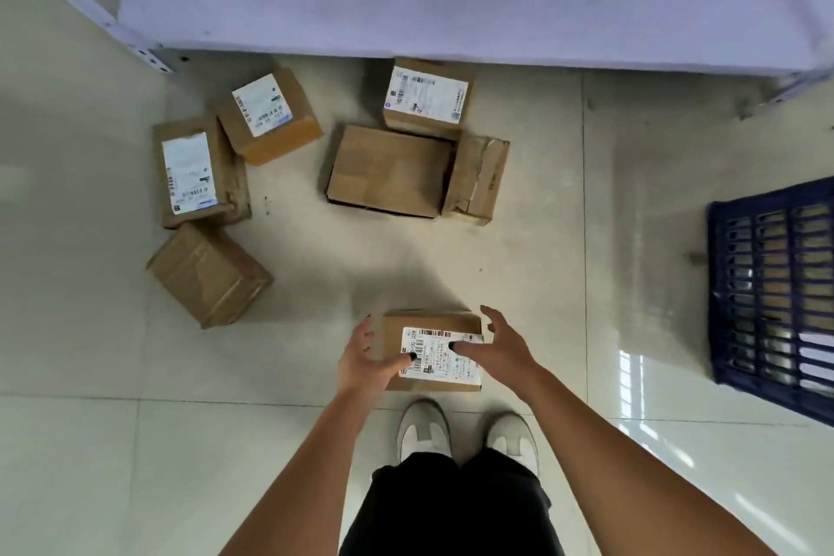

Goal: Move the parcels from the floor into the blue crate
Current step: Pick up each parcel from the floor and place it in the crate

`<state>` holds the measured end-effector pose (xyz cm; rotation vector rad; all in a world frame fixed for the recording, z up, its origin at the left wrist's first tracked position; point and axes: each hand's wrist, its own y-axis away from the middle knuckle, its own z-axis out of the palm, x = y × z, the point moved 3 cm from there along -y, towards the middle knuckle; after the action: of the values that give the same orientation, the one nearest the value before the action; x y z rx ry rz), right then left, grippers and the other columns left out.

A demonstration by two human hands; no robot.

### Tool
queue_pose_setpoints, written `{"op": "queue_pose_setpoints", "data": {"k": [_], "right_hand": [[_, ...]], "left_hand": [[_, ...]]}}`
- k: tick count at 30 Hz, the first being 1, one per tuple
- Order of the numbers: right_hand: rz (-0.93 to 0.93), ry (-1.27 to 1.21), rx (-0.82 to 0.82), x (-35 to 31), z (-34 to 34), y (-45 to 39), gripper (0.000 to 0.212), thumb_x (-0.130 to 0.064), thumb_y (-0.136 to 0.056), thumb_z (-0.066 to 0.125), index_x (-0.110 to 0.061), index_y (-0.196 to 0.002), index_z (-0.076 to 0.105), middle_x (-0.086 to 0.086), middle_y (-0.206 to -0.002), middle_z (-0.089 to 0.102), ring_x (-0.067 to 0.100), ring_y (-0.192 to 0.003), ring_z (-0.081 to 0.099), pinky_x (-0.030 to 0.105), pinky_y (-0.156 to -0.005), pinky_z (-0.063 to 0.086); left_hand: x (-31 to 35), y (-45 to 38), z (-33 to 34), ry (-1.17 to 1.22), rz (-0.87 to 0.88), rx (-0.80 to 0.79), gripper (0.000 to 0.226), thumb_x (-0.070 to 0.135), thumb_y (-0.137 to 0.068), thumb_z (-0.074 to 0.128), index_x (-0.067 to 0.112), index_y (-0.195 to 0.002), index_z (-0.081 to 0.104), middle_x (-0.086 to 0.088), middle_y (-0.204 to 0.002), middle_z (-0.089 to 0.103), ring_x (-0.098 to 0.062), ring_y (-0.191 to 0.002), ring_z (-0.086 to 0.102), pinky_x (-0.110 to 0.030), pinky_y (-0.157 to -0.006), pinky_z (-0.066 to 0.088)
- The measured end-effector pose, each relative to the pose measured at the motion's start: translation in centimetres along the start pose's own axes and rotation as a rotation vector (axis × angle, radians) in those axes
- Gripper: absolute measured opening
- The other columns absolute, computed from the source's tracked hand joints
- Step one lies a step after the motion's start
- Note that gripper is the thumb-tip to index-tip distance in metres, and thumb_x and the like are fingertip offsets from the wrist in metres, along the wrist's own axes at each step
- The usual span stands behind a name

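Parcels (431,350) on pale tiled floor (519,266)

Pale glossy tiled floor (519,266) carrying parcels and a crate

Seven brown cardboard parcels (390,169) lie scattered on it; a dark blue slatted plastic crate (776,293) stands at the right edge.

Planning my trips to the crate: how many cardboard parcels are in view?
7: one between the hands; three at left; three by the shelf. More may hide beneath it.

Seven cardboard parcels (391,171), one blue crate (774,289), two hands (368,359), two white shoes (423,429).
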<state>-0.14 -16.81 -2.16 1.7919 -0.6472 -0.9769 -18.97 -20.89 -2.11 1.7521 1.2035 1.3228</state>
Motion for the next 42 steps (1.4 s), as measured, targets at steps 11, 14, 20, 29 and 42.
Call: {"op": "queue_pose_setpoints", "data": {"k": [11, 14, 20, 29, 42], "right_hand": [[0.113, -0.052, 0.092, -0.7, -0.3, -0.3, 0.053, -0.029, -0.082, 0.064, -0.017, -0.130, 0.046, 0.007, -0.122, 0.062, 0.027, -0.112, 0.058, 0.037, -0.096, 0.046], [0.085, -0.115, 0.123, -2.9, -3.0, 2.8, 0.048, -0.030, -0.082, 0.064, -0.018, -0.127, 0.051, 0.007, -0.119, 0.065, 0.027, -0.109, 0.060, 0.040, -0.097, 0.047], [0.009, -0.221, 0.217, -7.0, -10.8, 9.0, 0.046, -0.027, -0.083, 0.062, -0.020, -0.128, 0.052, 0.005, -0.116, 0.065, 0.025, -0.104, 0.062, 0.034, -0.089, 0.049], [-0.108, -0.300, 0.248, -5.7, -26.8, 19.2, 0.059, -0.032, -0.077, 0.064, -0.024, -0.133, 0.048, 0.006, -0.122, 0.063, 0.023, -0.104, 0.063, 0.037, -0.091, 0.053], [-0.217, -0.307, 0.309, 10.4, -51.8, 27.9, 0.084, -0.009, -0.078, 0.067, -0.024, -0.148, 0.023, 0.009, -0.135, 0.050, 0.026, -0.119, 0.051, 0.037, -0.100, 0.044]], "left_hand": [[0.9, 0.7, 1.8, 0.027, -0.032, -0.088, 0.061, 0.011, -0.065, 0.071, 0.023, -0.121, 0.051, -0.003, -0.106, 0.064, -0.022, -0.098, 0.060, -0.032, -0.093, 0.047], [4.3, 3.4, 1.3, 0.051, -0.003, -0.091, 0.072, 0.009, -0.067, 0.070, 0.018, -0.134, 0.046, -0.009, -0.120, 0.062, -0.023, -0.102, 0.060, -0.029, -0.087, 0.046], [12.8, 10.2, 2.4, 0.037, 0.121, -0.102, 0.068, 0.002, -0.079, 0.065, 0.020, -0.139, 0.039, -0.001, -0.113, 0.055, -0.015, -0.101, 0.051, -0.026, -0.086, 0.040], [21.8, 23.5, 12.4, 0.060, 0.208, -0.128, 0.067, -0.001, -0.080, 0.064, 0.019, -0.139, 0.040, -0.010, -0.130, 0.057, -0.026, -0.111, 0.056, -0.039, -0.101, 0.041], [23.9, 40.2, 38.0, 0.137, 0.337, -0.270, 0.066, 0.000, -0.080, 0.063, 0.022, -0.138, 0.038, -0.002, -0.127, 0.061, -0.018, -0.110, 0.056, -0.036, -0.097, 0.043]]}}
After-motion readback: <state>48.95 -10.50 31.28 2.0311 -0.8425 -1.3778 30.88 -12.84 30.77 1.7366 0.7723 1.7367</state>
